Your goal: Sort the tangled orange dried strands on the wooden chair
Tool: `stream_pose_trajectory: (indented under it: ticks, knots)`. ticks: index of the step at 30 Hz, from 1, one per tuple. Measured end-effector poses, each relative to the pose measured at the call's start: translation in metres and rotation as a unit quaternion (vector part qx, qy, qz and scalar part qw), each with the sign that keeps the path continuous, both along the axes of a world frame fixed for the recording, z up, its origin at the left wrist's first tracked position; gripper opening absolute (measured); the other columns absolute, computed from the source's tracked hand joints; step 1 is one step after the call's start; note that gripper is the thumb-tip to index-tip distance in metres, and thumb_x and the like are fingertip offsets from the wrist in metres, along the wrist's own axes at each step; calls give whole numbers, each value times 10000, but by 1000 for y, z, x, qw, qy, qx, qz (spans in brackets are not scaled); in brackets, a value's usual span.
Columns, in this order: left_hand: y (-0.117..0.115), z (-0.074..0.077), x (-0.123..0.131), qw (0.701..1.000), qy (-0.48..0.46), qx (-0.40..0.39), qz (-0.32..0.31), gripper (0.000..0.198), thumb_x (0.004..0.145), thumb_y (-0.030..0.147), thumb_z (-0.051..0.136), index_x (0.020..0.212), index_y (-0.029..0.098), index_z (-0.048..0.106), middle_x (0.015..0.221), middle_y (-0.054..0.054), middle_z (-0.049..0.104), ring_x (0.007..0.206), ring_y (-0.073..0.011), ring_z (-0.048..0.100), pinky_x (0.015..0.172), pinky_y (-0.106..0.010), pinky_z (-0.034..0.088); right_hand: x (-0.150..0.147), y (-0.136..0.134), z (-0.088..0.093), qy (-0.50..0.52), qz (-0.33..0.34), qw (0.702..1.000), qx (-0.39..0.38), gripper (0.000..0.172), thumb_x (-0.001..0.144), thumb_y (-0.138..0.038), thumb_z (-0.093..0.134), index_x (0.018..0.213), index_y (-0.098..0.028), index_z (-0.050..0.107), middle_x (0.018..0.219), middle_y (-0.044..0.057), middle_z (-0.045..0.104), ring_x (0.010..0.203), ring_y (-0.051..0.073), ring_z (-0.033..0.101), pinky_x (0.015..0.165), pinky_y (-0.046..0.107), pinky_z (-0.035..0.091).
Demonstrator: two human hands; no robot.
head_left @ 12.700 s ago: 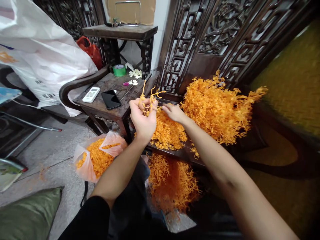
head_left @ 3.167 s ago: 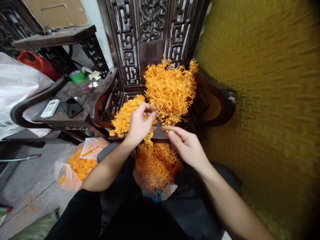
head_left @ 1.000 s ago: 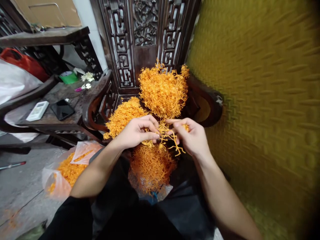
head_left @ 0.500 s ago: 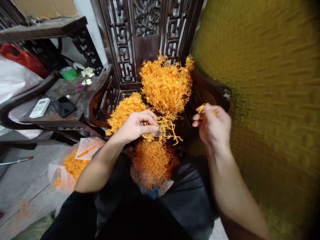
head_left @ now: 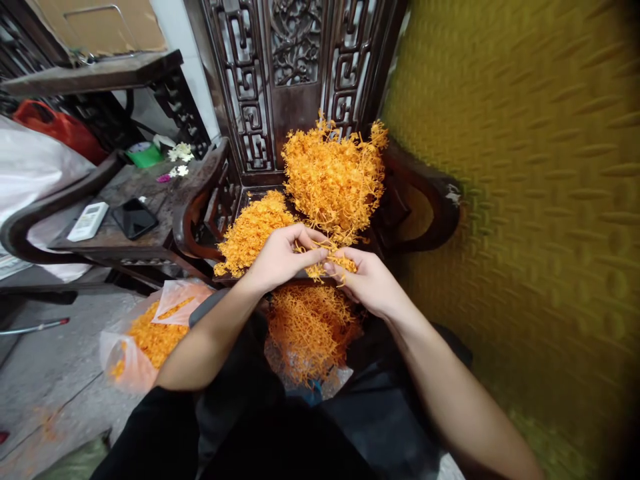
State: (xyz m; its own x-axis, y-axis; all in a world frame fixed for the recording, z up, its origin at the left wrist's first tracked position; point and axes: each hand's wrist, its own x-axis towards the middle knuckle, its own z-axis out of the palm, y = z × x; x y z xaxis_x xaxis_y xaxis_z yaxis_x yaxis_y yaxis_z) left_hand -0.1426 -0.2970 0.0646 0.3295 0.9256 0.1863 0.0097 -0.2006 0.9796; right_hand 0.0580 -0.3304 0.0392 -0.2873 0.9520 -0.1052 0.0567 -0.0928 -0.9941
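My left hand (head_left: pixel 293 257) pinches a thin, branching orange sprig (head_left: pixel 316 271) between thumb and fingers. Right beside it, my right hand (head_left: pixel 364 277) is closed on small orange pieces (head_left: pixel 346 263), its fingertips meeting the sprig near my left thumb. Just beyond both hands a tall heap of orange branching sprigs (head_left: pixel 334 180) rests on a dark wooden chair seat. To its left lies a lower pile of loose orange bits (head_left: pixel 260 223). Below my hands, between my knees, sits a mass of bare orange stems (head_left: pixel 310 327); what holds it is mostly hidden.
A clear plastic bag (head_left: pixel 137 363) with orange bits stands on the floor at left. The side table carries a white remote (head_left: pixel 88 222), a black phone (head_left: pixel 134 218), green tape (head_left: pixel 145 155) and white flowers (head_left: pixel 181 153). A yellow textured sheet (head_left: pixel 525 167) rises at right.
My right hand has moved left and inward, from near the chair's right arm to meet my left hand at the sprig. The view has tilted slightly.
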Motion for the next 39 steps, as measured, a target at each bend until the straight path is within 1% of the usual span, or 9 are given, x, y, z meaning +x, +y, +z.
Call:
stream_pose_trajectory:
  ticks: [7,14,17,20,23,28,31,35,39]
  knots:
    - [-5,-4,14,997,40,25,60,341,690,201,887,617,182,555,794,-42,748,731,-182,714,672,-328,546,-4,5,2,-161,11,979,126,467,821,-615,764,777,-166,645,760,47,673,717,183,557,650,286,432]
    - [28,7,-4,931,-182,122,291,488,606,265,975,644,197,494,757,17,698,773,-149,711,777,-328,592,-9,-11,-2,-184,124,971,88,292,913,-423,702,752,-189,636,639,12,674,565,155,592,624,290,438]
    - [28,1,0,932,-256,35,255,495,588,267,988,674,194,506,784,11,700,793,-136,711,839,-341,595,-5,-10,3,-56,61,995,62,298,890,-408,744,770,-186,587,856,55,766,650,150,688,704,299,504]
    - [15,-7,17,940,-276,0,202,471,602,262,987,686,190,528,803,10,705,806,-131,714,846,-332,595,-4,-7,11,-6,8,999,46,291,891,-435,757,996,-180,665,631,-30,660,497,125,582,590,279,460]
    - [1,-10,33,941,-281,6,188,458,611,244,984,667,185,534,786,18,695,799,-126,714,810,-305,597,-9,-5,16,-34,-32,996,71,492,870,-472,775,1243,-160,699,594,-43,619,535,153,575,598,295,464]
    - [-4,-11,45,939,-277,10,203,447,591,229,989,655,178,550,765,24,683,776,-128,718,775,-299,603,-22,-3,19,-67,-95,975,191,278,928,-428,697,876,-159,737,831,45,737,778,178,650,762,308,490]
    - [11,-8,38,926,-278,13,254,481,599,271,988,662,187,519,745,26,684,754,-135,710,787,-331,607,-29,-15,18,-102,-49,977,181,289,958,-392,653,778,-168,678,698,14,676,640,142,566,645,285,428]
    - [33,-2,18,904,-277,22,323,487,664,269,948,679,198,467,698,50,656,735,-115,688,881,-358,590,-37,-32,10,-85,124,980,130,326,979,-399,630,744,-179,680,697,29,697,660,159,621,611,276,453]
    - [24,-8,24,923,-297,-28,243,467,679,246,926,723,199,463,800,36,688,822,-115,709,964,-366,566,-36,-24,2,18,65,998,19,341,937,-517,685,905,-178,715,832,65,754,606,159,660,463,253,471]
